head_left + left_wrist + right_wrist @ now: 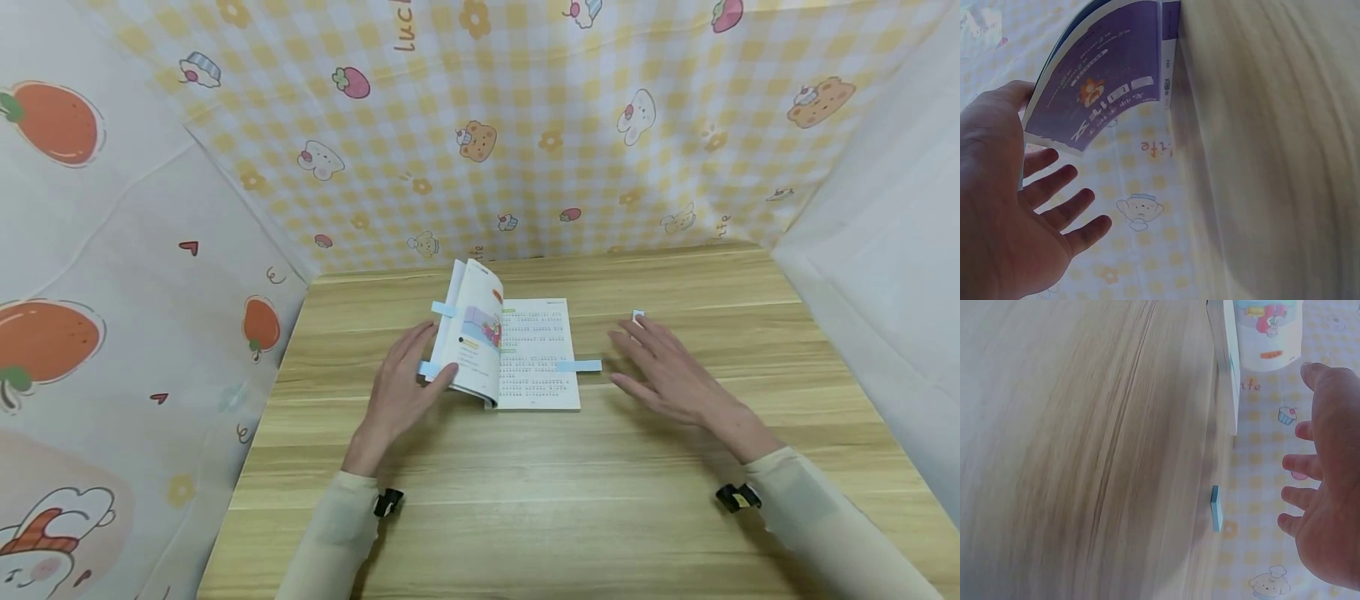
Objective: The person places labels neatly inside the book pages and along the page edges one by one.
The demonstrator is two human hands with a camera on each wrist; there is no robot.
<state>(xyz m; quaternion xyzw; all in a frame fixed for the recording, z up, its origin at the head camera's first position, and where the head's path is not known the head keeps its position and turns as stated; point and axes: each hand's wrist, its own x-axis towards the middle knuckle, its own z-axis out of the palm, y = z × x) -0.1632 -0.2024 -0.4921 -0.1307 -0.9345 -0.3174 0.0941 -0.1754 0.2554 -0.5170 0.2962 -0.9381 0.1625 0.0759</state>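
Observation:
An open booklet [536,354] lies on the wooden table, its right page flat and its left part lifted and bent. My left hand [397,387] holds that lifted part at its left edge, thumb over the page. In the left wrist view, the purple cover [1104,69] faces outward and the other fingers spread loosely below it. Light blue paper tabs stick out: two on the left side, one tab [588,366] on the right page. To the right, my right hand [667,375] hovers with fingers extended, holding nothing. A small light blue block [1216,509], perhaps a sticky-note pad, sits near its fingertips.
Wood-grain tabletop [525,500] extends around the booklet. A yellow checked cloth [555,167] with cartoon prints hangs behind it. White printed cloth [150,208] stands along the left side, and plain white cloth [885,233] along the right.

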